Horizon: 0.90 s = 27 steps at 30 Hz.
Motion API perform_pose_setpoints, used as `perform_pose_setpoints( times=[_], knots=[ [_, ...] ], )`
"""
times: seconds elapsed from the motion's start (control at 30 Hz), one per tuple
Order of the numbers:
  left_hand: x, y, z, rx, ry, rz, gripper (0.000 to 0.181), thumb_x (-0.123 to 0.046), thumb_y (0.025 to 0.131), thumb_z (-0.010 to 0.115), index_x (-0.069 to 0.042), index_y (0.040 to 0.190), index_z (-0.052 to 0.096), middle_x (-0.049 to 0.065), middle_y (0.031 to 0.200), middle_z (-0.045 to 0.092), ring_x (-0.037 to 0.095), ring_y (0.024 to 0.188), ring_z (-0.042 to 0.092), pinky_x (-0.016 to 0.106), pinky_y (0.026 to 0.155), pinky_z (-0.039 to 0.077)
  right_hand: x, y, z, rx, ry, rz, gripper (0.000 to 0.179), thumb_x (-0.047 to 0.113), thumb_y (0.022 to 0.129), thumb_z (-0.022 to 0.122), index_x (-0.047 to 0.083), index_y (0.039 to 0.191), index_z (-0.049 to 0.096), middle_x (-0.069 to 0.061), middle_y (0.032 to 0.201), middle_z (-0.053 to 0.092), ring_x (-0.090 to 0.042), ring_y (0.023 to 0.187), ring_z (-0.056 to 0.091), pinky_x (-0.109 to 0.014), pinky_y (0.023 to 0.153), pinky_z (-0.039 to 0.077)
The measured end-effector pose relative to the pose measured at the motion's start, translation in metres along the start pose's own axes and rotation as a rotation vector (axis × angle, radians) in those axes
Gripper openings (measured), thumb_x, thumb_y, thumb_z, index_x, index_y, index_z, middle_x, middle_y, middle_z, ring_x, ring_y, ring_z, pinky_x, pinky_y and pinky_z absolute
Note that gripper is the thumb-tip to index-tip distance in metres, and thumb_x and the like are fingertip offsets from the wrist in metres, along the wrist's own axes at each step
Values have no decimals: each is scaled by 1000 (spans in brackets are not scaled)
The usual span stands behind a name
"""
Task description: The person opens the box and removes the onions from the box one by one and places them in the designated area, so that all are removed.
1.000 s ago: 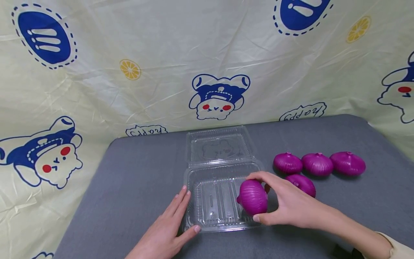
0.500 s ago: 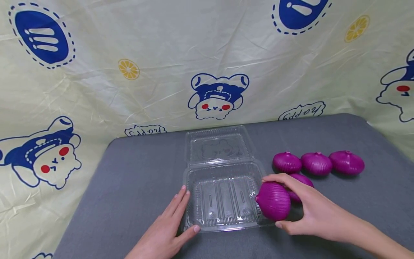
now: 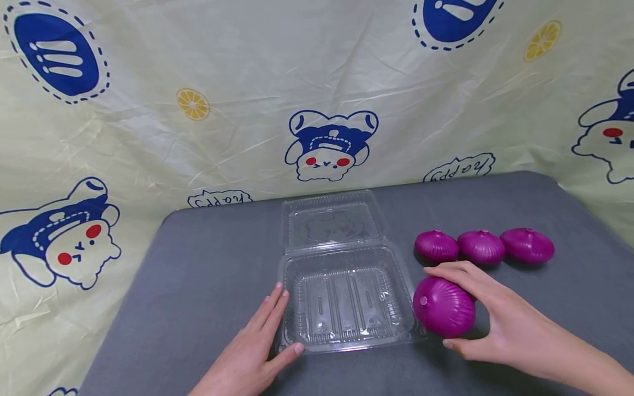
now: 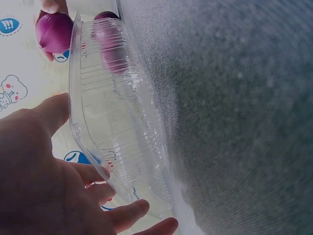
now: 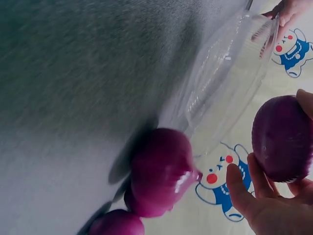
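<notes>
My right hand (image 3: 505,319) grips a purple onion (image 3: 444,308) between thumb and fingers, just right of the clear plastic clamshell box (image 3: 346,346). In the right wrist view this held onion (image 5: 281,139) is raised off the grey tabletop. With fingers straight, my left hand (image 3: 247,346) touches the left rim of the box; the left wrist view has its fingertips along the plastic wall (image 4: 105,112). The box lies with its lid (image 3: 332,223) folded back, and nothing sits inside its base.
Three more purple onions, the nearest-left one (image 3: 436,246), the middle one (image 3: 481,247) and the far-right one (image 3: 527,246), stand in a row at the right. The grey cloth-covered table (image 3: 213,264) ends at a printed curtain (image 3: 238,148) behind.
My right hand has carried the onion rightward, from over the box's base to beyond its right rim, and the onion's tip has turned toward me. The left hand stays at the left rim.
</notes>
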State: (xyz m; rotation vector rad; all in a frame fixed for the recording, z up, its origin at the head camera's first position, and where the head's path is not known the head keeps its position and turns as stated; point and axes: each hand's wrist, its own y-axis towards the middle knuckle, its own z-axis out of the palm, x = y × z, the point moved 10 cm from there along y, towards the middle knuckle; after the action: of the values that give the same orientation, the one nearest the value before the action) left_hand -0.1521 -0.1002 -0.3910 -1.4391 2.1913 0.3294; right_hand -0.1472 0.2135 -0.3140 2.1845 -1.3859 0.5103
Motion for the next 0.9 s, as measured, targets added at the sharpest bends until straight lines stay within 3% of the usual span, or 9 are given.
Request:
perform_pose_setpoints(
  times=[0.23,0.47,0.53,0.67,0.77,0.9],
  knots=[
    [-2,-2,-4,-30,3,19,84,-59,95,53,-13,158,22,-6,164,8,20,148,16,52,109,33,-3,-11,-19,-68,-87,-53,96,30,51,100,32,135,53,17,131,49,1,116,43,-25,73,55],
    [-1,0,-1,-15,1,-1,87,-61,93,53,-13,158,21,-7,164,7,17,148,14,49,112,29,-24,-24,-28,-72,-213,-8,97,40,49,99,37,134,52,13,127,50,3,115,38,-22,72,54],
    [-1,0,0,-18,2,0,87,-62,93,53,-13,158,21,-8,164,7,17,148,14,49,112,29,-31,-26,-30,-71,-228,6,97,41,49,99,37,134,52,13,127,51,2,114,39,-16,75,50],
    [-2,0,-1,-24,2,10,87,-62,93,53,-13,158,21,-8,164,6,17,148,14,48,112,29,-46,-30,-33,-47,-238,75,96,47,51,96,38,134,51,10,126,55,2,104,47,-15,72,48],
    [-2,0,-1,-27,0,13,87,-62,93,53,-13,158,21,-7,164,7,18,148,14,49,112,29,-58,-34,-34,-25,-251,136,96,52,52,94,36,134,48,6,121,60,-1,93,54,-24,63,52],
    [-3,0,-2,-20,-6,7,88,-63,93,52,-13,158,21,-6,164,7,19,148,14,49,112,28,-70,-37,-34,-20,-238,192,101,49,50,96,26,135,45,-5,119,61,-21,94,63,-25,60,52]
  ],
)
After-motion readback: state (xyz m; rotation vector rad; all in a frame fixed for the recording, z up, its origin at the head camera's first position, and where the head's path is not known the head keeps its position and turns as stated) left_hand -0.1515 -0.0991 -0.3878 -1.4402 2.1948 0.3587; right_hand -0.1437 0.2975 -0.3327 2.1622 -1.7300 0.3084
